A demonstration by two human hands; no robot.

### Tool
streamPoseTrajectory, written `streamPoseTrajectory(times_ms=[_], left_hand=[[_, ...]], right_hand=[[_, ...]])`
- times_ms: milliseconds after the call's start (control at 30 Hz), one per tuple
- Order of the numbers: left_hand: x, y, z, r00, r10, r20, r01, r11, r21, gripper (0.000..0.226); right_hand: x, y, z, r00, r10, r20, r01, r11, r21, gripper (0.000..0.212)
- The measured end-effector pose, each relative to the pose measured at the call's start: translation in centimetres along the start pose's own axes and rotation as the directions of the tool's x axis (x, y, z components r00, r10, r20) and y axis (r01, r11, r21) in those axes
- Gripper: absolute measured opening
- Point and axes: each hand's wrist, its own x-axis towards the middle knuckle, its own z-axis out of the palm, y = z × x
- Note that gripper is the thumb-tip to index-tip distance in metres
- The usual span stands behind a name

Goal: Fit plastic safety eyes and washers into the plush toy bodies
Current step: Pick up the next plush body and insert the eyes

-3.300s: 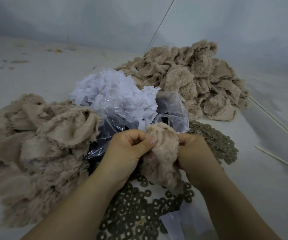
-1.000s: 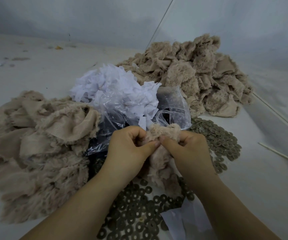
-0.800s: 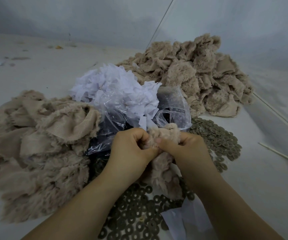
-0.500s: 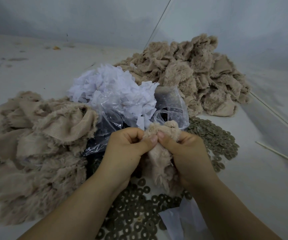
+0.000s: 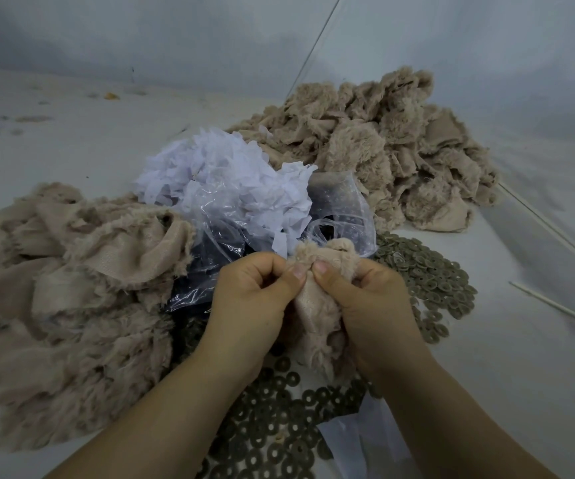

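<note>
Both thumbs have drawn together since a few seconds ago: the left hand (image 5: pixel 255 299) and right hand (image 5: pixel 369 302) now pinch the top fold of one tan plush toy body (image 5: pixel 317 312), thumbnails nearly touching. It hangs above the olive washers (image 5: pixel 279 426) strewn on the desk (image 5: pixel 521 357), between two plush piles.

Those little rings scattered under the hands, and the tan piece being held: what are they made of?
The rings look like dull olive-grey moulded plastic, flat with a centre hole, though metal cannot be ruled out. The tan piece looks like plush fabric: fuzzy pile on one side, smooth woven backing on the other.
</note>
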Motion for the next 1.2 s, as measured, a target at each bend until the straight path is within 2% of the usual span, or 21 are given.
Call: streamPoseTrajectory(times_ms=[100,300,400,567,800,900,967,1033,1200], left_hand=[[0.17,-0.03,0.01,0.994,-0.098,0.040,0.102,0.987,-0.128,0.026],[0.34,-0.25,-0.20,0.994,-0.084,0.068,0.094,0.983,-0.159,0.023],[0.38,-0.21,-0.28,0.995,-0.068,0.079,0.080,0.984,-0.158,0.015],[0.43,-0.53,-0.36,0.994,-0.074,0.081,0.084,0.989,-0.122,0.012],[0.28,-0.50,-0.18,0.998,-0.055,0.023,0.056,0.998,-0.016,0.021],[0.14,-0.42,-0.14,0.999,-0.050,0.010,0.049,0.999,0.014,0.020],[0.10,-0.38,-0.07,0.999,-0.054,-0.005,0.054,0.998,0.023,0.019],[0.10,-0.37,0.02,0.999,-0.050,-0.016,0.050,0.998,0.034,0.020],[0.03,-0.25,0.06,1.000,-0.010,-0.018,0.011,0.999,0.051,0.022]], right_hand=[[0.10,-0.19,-0.26,1.000,0.014,0.015,-0.014,1.000,0.013,0.015],[0.47,-0.07,-0.64,0.986,0.047,0.159,-0.054,0.998,0.043,0.024],[0.62,0.16,-0.80,0.985,0.028,0.171,-0.035,0.999,0.035,0.024],[0.43,0.26,-0.88,0.994,-0.013,0.112,0.017,0.999,-0.036,0.022],[0.23,0.47,-0.61,0.996,-0.085,0.004,0.084,0.980,-0.178,0.006],[0.29,0.37,-0.48,0.990,-0.137,-0.013,0.127,0.947,-0.296,0.009],[0.26,0.30,-0.31,0.985,-0.173,-0.012,0.156,0.912,-0.379,0.029],[0.27,0.18,-0.27,0.980,-0.200,-0.019,0.175,0.897,-0.407,0.036],[0.08,0.16,-0.15,0.974,-0.225,-0.036,0.197,0.911,-0.364,0.023]])
